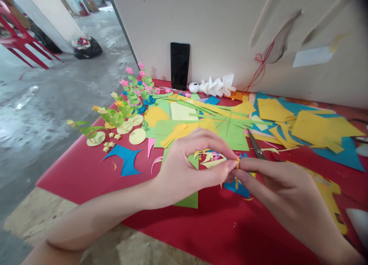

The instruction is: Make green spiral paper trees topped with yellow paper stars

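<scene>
Between my fingertips is a small, narrow yellow paper strip [237, 163], folded or looped at the top, with a short end hanging down. My left hand [195, 161] pinches it from the left with thumb and forefinger. From the other side, the fingers of my right hand [276, 184] are closed on the same strip. Beneath my hands lie small paper scraps [211, 159] and a blue paper piece [238, 189]. Scissors [255, 145] rest just beyond my right hand, their handles hidden behind it. A yellow tool [330, 188], perhaps a glue gun, is partly covered by my right hand.
Paper flowers with curled green stems [117, 111] stand at the table's left, near pale paper discs [137, 136] and tiny folded stars [109, 145]. Green and yellow sheets [232, 136] spread across the red tabletop [86, 173]. A black phone [180, 65] leans against the back panel.
</scene>
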Demonstrator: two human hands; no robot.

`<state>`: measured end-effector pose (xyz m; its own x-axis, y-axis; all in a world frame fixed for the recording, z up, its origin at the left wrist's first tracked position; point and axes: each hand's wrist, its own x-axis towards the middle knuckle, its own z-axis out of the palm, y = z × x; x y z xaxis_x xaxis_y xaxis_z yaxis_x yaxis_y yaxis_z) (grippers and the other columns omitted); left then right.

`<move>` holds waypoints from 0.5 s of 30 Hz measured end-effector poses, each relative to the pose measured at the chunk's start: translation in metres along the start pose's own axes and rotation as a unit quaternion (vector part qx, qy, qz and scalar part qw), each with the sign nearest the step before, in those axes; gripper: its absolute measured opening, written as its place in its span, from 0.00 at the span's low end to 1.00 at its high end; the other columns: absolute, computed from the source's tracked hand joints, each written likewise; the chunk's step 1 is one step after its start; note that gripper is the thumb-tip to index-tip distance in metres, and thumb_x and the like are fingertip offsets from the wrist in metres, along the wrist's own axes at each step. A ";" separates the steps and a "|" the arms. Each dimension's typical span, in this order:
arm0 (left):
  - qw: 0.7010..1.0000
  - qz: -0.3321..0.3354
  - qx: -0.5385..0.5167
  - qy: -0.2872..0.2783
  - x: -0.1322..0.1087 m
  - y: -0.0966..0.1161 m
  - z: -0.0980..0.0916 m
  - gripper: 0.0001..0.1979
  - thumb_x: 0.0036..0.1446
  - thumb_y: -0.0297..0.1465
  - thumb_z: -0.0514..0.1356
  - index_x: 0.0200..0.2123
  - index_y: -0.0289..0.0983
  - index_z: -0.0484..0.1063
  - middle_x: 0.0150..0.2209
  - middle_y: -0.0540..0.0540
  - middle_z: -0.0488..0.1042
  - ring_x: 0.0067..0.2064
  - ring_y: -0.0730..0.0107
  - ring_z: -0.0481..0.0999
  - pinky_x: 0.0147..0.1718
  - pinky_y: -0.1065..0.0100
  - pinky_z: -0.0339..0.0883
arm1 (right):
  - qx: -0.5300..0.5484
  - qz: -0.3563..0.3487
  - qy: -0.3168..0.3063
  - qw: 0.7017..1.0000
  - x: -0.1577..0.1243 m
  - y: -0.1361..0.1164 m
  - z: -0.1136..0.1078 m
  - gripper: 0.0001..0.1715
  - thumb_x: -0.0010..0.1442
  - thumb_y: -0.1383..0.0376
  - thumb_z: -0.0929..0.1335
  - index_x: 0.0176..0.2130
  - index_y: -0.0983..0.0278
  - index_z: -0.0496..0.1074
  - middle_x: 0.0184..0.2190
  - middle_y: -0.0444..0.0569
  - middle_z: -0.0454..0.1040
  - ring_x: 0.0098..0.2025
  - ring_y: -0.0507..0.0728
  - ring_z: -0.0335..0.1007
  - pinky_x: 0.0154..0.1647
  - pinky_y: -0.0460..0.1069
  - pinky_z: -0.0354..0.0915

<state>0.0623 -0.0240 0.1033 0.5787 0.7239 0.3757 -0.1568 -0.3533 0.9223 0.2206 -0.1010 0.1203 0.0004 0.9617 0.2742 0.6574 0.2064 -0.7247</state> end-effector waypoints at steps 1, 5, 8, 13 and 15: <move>1.000 0.000 0.002 -0.001 0.000 0.000 0.000 0.02 0.51 0.25 0.63 0.30 0.36 0.75 0.31 0.47 0.75 0.36 0.71 0.73 0.39 0.67 0.68 | -0.004 0.000 0.003 1.000 0.000 0.001 0.000 0.06 0.55 0.67 0.68 0.28 0.59 0.75 0.24 0.39 0.78 0.21 0.49 0.72 0.21 0.39 0.66; 1.000 -0.005 0.015 -0.003 0.000 0.001 0.001 0.02 0.51 0.25 0.63 0.29 0.37 0.75 0.30 0.47 0.75 0.36 0.69 0.73 0.38 0.66 0.68 | 0.005 0.001 0.018 1.000 0.001 0.001 0.003 0.06 0.54 0.67 0.68 0.27 0.60 0.74 0.23 0.40 0.78 0.20 0.49 0.72 0.20 0.40 0.66; 1.000 -0.010 0.020 0.001 0.000 0.002 0.001 0.02 0.51 0.24 0.63 0.29 0.36 0.75 0.30 0.47 0.75 0.35 0.69 0.73 0.38 0.66 0.68 | 0.010 0.002 0.015 1.000 0.000 0.000 0.003 0.05 0.54 0.67 0.68 0.28 0.59 0.74 0.23 0.39 0.78 0.20 0.49 0.71 0.20 0.40 0.66; 1.000 -0.017 0.007 0.003 -0.001 0.001 0.000 0.03 0.50 0.22 0.63 0.28 0.36 0.74 0.30 0.47 0.74 0.35 0.70 0.73 0.38 0.67 0.68 | -0.004 -0.002 0.006 1.000 -0.002 -0.001 0.003 0.05 0.54 0.67 0.68 0.27 0.59 0.73 0.20 0.38 0.76 0.16 0.47 0.66 0.15 0.41 0.59; 1.000 -0.022 0.000 0.001 -0.001 0.001 0.000 0.04 0.50 0.22 0.63 0.28 0.36 0.74 0.30 0.48 0.73 0.35 0.71 0.72 0.38 0.68 0.68 | -0.002 -0.008 0.009 1.000 -0.003 0.000 0.004 0.05 0.54 0.67 0.68 0.27 0.59 0.73 0.20 0.38 0.76 0.16 0.46 0.66 0.15 0.40 0.59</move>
<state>0.0615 -0.0251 0.1040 0.5835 0.7400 0.3345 -0.1308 -0.3208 0.9381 0.2172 -0.1027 0.1173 0.0046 0.9548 0.2971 0.6611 0.2200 -0.7173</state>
